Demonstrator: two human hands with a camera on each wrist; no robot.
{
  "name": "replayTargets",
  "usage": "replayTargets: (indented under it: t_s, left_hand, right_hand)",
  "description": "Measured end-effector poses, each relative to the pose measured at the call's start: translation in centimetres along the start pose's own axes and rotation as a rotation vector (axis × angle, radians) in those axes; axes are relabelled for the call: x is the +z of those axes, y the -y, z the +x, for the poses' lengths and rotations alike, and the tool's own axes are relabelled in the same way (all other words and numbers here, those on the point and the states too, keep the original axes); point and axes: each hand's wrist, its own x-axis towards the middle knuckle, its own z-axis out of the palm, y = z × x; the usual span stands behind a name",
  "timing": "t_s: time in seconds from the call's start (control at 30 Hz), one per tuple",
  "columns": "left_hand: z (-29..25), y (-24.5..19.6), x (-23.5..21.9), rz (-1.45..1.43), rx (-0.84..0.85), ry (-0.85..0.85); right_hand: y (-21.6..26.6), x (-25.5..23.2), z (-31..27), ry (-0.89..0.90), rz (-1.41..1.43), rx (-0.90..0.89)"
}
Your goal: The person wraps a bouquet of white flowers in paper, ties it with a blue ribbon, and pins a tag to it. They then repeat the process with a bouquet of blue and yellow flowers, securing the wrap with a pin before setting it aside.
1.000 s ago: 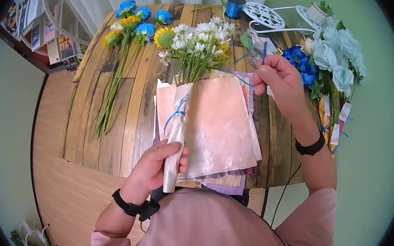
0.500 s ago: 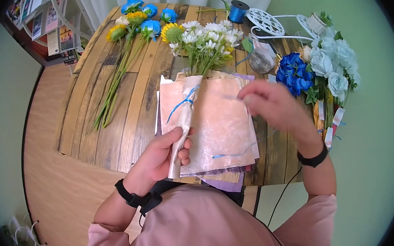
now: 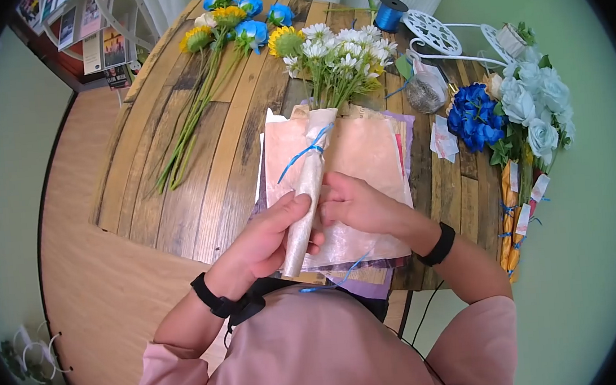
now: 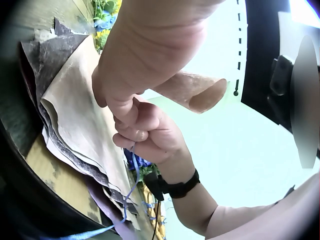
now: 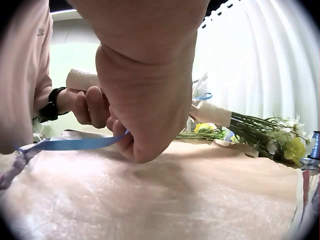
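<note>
In the head view my left hand (image 3: 264,236) grips the lower part of a bouquet's stems, which are rolled in pale paper (image 3: 311,172). White daisies (image 3: 348,55) and a sunflower (image 3: 286,42) stick out of the roll's far end. A blue ribbon tie (image 3: 310,149) circles the roll above that hand. Close against the roll's right side, my right hand (image 3: 359,204) pinches a loose blue ribbon (image 5: 80,144), whose tail hangs toward my body. The left wrist view shows both hands' fingers close together under the roll, whose open end (image 4: 207,95) points out.
A stack of wrapping paper (image 3: 369,144) lies beneath the bouquet. Loose blue roses and sunflowers (image 3: 203,106) lie to the left. A ribbon spool (image 3: 389,14), a white metal stand (image 3: 433,34), blue hydrangea (image 3: 476,118) and pale roses (image 3: 540,102) stand at right.
My right hand has come from the right side down and left to the roll, bringing the loose ribbon. My left hand has kept its hold on the bouquet.
</note>
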Motion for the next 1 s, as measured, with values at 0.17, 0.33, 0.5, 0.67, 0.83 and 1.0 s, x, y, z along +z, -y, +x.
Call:
replayTargets:
  t_s: [0.17, 0.33, 0.5, 0.67, 0.83, 1.0]
  left_hand:
    - [0.6, 0.3, -0.9, 0.190, 0.027, -0.029]
    - [0.8, 0.5, -2.1, 0.255, 0.030, -0.039]
    - [0.0, -0.6, -1.3, 0.307, 0.038, -0.244]
    - [-0.7, -1.0, -1.3, -0.057, -0.086, -0.259]
    - [-1.3, 0.5, -0.3, 0.026, 0.108, -0.263]
    - [-1.4, 0.9, -0.5, 0.378, 0.317, -0.349]
  right_hand:
    - [0.3, 1.1, 0.1, 0.014, -0.019, 0.014]
    - [2.5, 0.5, -1.7, -0.003, -0.083, 0.143]
    - [3.3, -1.6, -4.3, 0.009, -0.139, 0.346]
    - [5.0, -1.8, -6.1, -0.023, -0.283, 0.385]
    - [4.3, -0.5, -5.3, 0.020, -0.476, 0.222]
    - [5.2, 1.8, -4.1, 0.032, -0.482, 0.199]
